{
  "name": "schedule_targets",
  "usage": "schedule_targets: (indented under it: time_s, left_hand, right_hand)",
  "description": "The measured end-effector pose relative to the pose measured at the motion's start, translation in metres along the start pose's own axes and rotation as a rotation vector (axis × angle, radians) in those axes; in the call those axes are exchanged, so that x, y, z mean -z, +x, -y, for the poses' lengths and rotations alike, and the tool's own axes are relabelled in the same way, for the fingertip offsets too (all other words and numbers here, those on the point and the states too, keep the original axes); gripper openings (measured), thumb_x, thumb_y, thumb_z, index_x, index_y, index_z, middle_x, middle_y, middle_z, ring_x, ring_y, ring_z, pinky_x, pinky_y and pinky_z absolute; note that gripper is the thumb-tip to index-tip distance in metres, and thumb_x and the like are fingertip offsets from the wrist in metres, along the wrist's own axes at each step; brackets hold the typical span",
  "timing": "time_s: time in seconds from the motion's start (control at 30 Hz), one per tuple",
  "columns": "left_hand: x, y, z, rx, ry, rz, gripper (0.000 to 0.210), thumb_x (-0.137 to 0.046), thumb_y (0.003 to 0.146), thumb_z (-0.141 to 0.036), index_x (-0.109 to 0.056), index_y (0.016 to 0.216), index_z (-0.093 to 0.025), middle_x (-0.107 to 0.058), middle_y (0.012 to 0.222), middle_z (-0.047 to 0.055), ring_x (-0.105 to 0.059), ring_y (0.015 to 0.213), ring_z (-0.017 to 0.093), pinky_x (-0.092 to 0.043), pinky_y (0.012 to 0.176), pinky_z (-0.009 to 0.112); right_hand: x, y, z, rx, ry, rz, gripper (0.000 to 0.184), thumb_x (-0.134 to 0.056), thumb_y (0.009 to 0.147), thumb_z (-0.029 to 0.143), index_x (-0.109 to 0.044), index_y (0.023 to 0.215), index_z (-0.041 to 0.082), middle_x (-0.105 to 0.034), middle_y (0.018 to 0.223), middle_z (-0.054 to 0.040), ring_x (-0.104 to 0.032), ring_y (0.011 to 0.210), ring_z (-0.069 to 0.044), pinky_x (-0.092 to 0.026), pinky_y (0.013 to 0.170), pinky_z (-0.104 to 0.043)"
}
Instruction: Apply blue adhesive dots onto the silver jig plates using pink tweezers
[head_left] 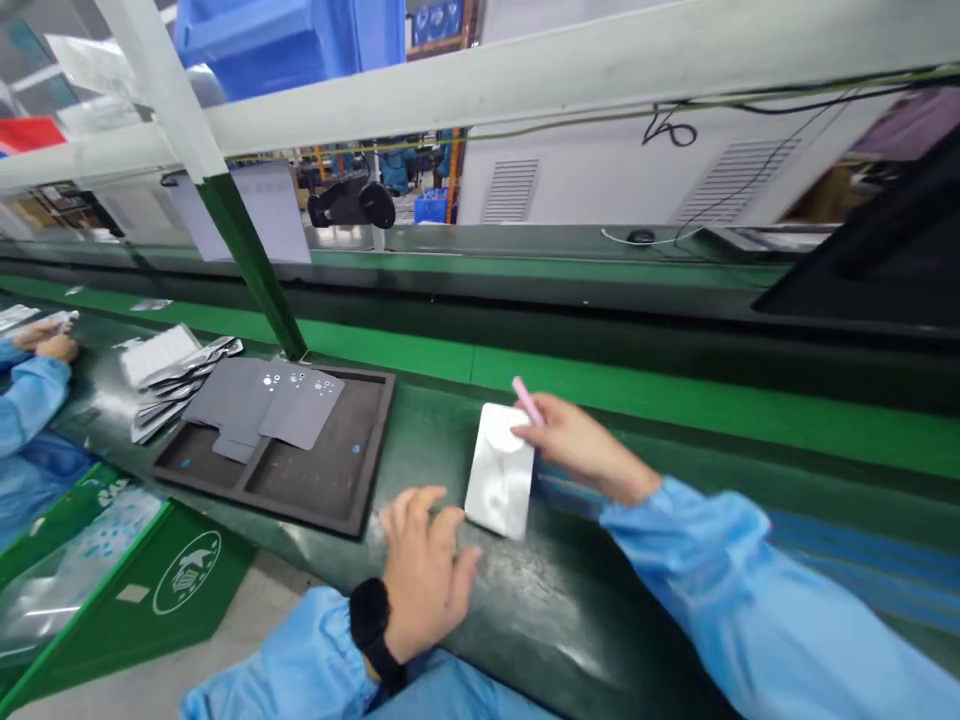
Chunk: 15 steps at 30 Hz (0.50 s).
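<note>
A flat white rounded panel (496,485), shiny and with a circular outline near its top, lies on the green work surface in front of me. My right hand (562,440) pinches a pink pen-like stick (529,402) over the panel's upper right corner. What lies at the stick's lower end is hidden by the fingers. Just left of the panel's lower edge, my left hand (427,560) hovers with its fingers apart and nothing in it; a black watch is on that wrist. Whether its fingertips touch the panel I cannot tell.
Left of my hands sits a dark divided tray (375,440) with several grey plates (300,405) on it. Beyond are silvery packets (187,370) and a co-worker's hands (56,340). A green post (251,265) rises behind the tray; a green bin (187,580) stands below the bench.
</note>
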<state>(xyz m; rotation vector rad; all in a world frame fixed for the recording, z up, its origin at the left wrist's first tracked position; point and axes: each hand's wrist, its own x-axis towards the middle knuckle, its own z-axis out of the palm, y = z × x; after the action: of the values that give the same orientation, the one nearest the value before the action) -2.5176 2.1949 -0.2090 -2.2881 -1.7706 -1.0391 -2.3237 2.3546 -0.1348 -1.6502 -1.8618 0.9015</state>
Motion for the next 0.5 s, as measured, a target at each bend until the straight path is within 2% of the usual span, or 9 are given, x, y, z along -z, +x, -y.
schedule_targets:
  time_s: [0.07, 0.1, 0.17, 0.23, 0.3, 0.4, 0.5]
  left_hand:
    - [0.027, 0.016, 0.03, 0.045, 0.098, -0.101, 0.021, -0.045, 0.09, -0.028, -0.053, 0.107, -0.02, -0.057, 0.115, 0.013, -0.047, 0.112, 0.029, -0.038, 0.093, 0.048]
    - [0.042, 0.027, 0.05, 0.082, 0.17, -0.119, 0.02, -0.043, 0.091, -0.028, -0.054, 0.105, -0.019, -0.059, 0.111, 0.013, -0.049, 0.11, 0.029, -0.039, 0.093, 0.048]
    - [0.068, 0.053, 0.091, 0.235, 0.336, -0.092, 0.027, -0.042, 0.09, -0.034, -0.055, 0.106, -0.016, -0.061, 0.106, 0.016, -0.053, 0.103, 0.032, -0.042, 0.086, 0.049]
    - [0.084, 0.079, 0.128, 0.429, 0.462, 0.038, 0.037, -0.044, 0.088, -0.039, -0.054, 0.111, -0.012, -0.061, 0.109, 0.02, -0.055, 0.103, 0.035, -0.044, 0.081, 0.049]
    - [0.089, 0.101, 0.154, 0.599, 0.521, 0.233, 0.048, -0.05, 0.084, -0.047, -0.052, 0.117, -0.012, -0.06, 0.115, 0.021, -0.055, 0.107, 0.037, -0.046, 0.081, 0.048]
    - [0.082, 0.122, 0.171, 0.758, 0.551, 0.442, 0.059, -0.059, 0.075, -0.054, -0.052, 0.118, -0.015, -0.06, 0.121, 0.02, -0.055, 0.112, 0.037, -0.048, 0.083, 0.044]
    - [0.077, 0.132, 0.175, 0.763, 0.56, 0.502, 0.058, -0.061, 0.074, -0.049, -0.052, 0.118, -0.013, -0.062, 0.118, 0.021, -0.059, 0.109, 0.036, -0.049, 0.082, 0.041]
  right_hand:
    - [0.024, 0.039, 0.012, 0.0, -0.016, -0.234, 0.022, -0.063, 0.07, 0.026, -0.061, 0.088, 0.015, -0.065, 0.077, -0.0043, -0.058, 0.069, -0.018, -0.044, 0.061, -0.028]
    - [0.035, 0.055, 0.017, 0.006, -0.057, -0.367, 0.025, -0.067, 0.067, 0.027, -0.063, 0.088, 0.015, -0.066, 0.082, -0.0063, -0.059, 0.074, -0.019, -0.045, 0.065, -0.03]
    - [0.05, 0.074, 0.022, 0.017, -0.103, -0.505, 0.028, -0.07, 0.065, 0.029, -0.065, 0.089, 0.015, -0.067, 0.086, -0.0077, -0.06, 0.078, -0.02, -0.046, 0.07, -0.032]
    - [0.051, 0.071, 0.022, 0.04, -0.112, -0.502, 0.026, -0.069, 0.065, 0.032, -0.066, 0.086, 0.016, -0.067, 0.081, -0.0057, -0.06, 0.074, -0.019, -0.046, 0.07, -0.031]
    - [0.042, 0.053, 0.019, 0.074, -0.093, -0.418, 0.023, -0.067, 0.066, 0.035, -0.066, 0.081, 0.017, -0.066, 0.073, -0.0029, -0.058, 0.066, -0.018, -0.044, 0.064, -0.029]
    - [0.025, 0.013, 0.008, 0.12, -0.056, -0.309, 0.024, -0.064, 0.066, 0.038, -0.066, 0.077, 0.018, -0.064, 0.066, -0.0012, -0.055, 0.058, -0.015, -0.04, 0.056, -0.027]
    - [0.024, -0.02, -0.006, 0.119, -0.047, -0.258, 0.023, -0.062, 0.066, 0.039, -0.066, 0.075, 0.019, -0.06, 0.059, 0.0013, -0.05, 0.052, -0.014, -0.036, 0.052, -0.026]
